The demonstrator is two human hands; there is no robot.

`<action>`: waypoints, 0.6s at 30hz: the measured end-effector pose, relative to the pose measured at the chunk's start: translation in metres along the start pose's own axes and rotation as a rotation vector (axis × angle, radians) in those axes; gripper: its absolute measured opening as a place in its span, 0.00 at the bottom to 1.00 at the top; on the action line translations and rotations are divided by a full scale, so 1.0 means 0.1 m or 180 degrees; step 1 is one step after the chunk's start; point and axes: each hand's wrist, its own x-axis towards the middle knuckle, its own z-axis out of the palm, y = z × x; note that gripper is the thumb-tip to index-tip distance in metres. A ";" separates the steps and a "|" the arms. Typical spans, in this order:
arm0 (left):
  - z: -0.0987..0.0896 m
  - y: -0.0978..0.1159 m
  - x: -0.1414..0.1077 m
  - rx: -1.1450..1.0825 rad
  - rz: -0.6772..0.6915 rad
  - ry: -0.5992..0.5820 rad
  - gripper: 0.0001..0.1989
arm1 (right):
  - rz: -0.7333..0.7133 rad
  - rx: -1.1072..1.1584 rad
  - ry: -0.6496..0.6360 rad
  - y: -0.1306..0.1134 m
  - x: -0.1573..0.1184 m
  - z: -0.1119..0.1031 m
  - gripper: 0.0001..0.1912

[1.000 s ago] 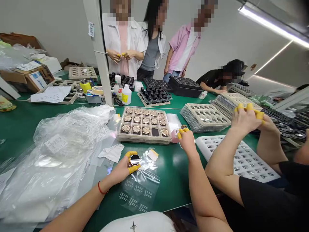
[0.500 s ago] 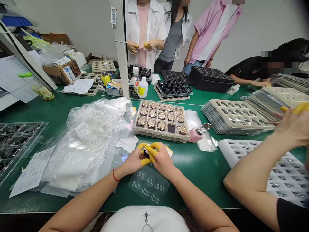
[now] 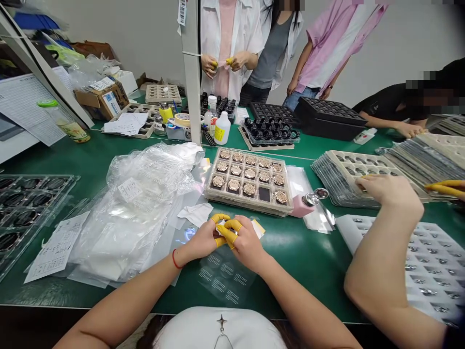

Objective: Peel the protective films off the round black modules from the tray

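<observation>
From my distant seat I watched the two hands meet at the middle of the table (image 3: pixel 298 266), yellow covers on several fingers. The left hand (image 3: pixel 204 240) had its thumb and forefinger closed, slightly apart, around a small piece (image 3: pixel 221 223); only a patch of white showed between the fingers. The right hand (image 3: pixel 248 241) bunched its fingertips against that piece from three o'clock, nearly closed, though I could not tell whether it pinched anything of its own.

Taking the hands as my clock's centre, a tray (image 3: pixel 208 193) of gold watch parts lay at one o'clock, a dark pad showing bare in the front row's fourth compartment. A pink bottle (image 3: pixel 302 207) stood just beside that tray at two. A crumpled white cloth (image 3: pixel 196 214) lay near the left hand at ten, and a heap of plastic bags (image 3: pixel 109 242) spread around nine. Toward six, a printed clear sheet (image 3: pixel 225 281) lay flat between the forearms. At three to four, a co-worker's arm (image 3: pixel 385 266) crossed a white tray (image 3: pixel 421 278).
</observation>
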 end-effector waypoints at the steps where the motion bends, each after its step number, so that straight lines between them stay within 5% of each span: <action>1: -0.01 0.00 0.00 0.0007 -0.0028 0.0021 0.23 | -0.0083 0.0018 -0.0008 0.00 -0.01 -0.01 0.18; 8: -0.06 0.01 0.01 -0.0190 -0.0141 0.0096 0.24 | -0.0262 -0.0017 0.0085 0.17 -0.16 -0.13 0.18; 18: -0.01 0.04 -0.01 -0.0104 -0.0112 -0.0026 0.24 | 0.0249 -0.0094 0.0297 0.15 -0.03 -0.12 0.19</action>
